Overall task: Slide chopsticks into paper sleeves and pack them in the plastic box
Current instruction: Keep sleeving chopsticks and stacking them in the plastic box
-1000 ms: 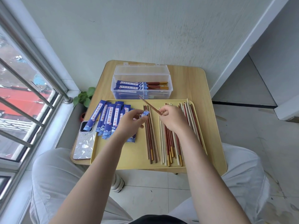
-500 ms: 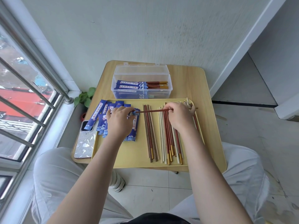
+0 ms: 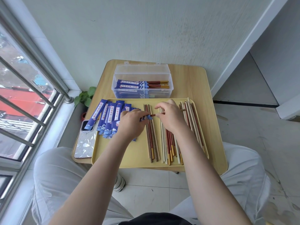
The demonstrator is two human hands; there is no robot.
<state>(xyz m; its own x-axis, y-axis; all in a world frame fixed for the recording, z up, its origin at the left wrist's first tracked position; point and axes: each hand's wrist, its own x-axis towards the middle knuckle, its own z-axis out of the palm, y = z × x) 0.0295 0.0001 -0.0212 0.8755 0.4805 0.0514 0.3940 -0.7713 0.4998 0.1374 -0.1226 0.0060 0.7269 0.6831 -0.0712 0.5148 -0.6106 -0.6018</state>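
While both forearms reach forward over the pale-trousered knees at six o'clock, the left hand (image 3: 131, 122) pinches the mouth of a blue patterned paper sleeve (image 3: 145, 117) and the right hand (image 3: 170, 118) curls its fingers (image 3: 159, 106) round a dark red chopstick pair (image 3: 153, 115), feeding its tip into that mouth; holding the sleeve steady near its opening likely keeps the paper from buckling. Both work above the yellow plastic tray (image 3: 129, 157), where loose chopsticks (image 3: 168, 143) lie lengthwise, butts toward the person, ready to pick. At nine o'clock of the hands, spare blue sleeves (image 3: 107, 117) fan out, just beside a silver-cased phone (image 3: 85, 140). Toward twelve o'clock the clear plastic box (image 3: 142, 82) stands open on the light wooden desk (image 3: 188, 85), sleeved pairs already inside. Beyond, a pale textured wall; a barred window at nine o'clock; tiled floor below.
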